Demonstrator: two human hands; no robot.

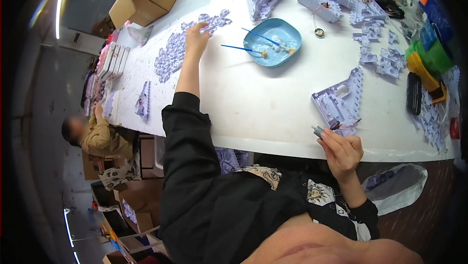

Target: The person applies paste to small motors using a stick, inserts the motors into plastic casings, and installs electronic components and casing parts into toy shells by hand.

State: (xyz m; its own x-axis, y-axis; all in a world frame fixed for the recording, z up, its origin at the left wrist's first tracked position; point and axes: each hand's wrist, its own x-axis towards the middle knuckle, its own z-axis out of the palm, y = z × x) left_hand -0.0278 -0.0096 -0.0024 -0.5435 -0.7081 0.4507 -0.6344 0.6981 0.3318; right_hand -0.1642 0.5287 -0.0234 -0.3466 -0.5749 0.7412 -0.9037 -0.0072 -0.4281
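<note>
White worktable (263, 103): left hand (196, 37) spread reaching flat lilac parts (173, 54); right hand (343, 152) pinching a small motor (319, 131) beside its housing (339, 100).

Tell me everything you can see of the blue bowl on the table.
The blue bowl is a shallow, rounded-square dish, plastic by its look, sitting flat on the white table ahead of the person, between the two hands. Inside lies a small whitish blob. Two thin blue sticks lean on its left rim, handles out over the table, orange tips down in the bowl. Neither hand touches it; the left hand reaches past its left side.
</note>
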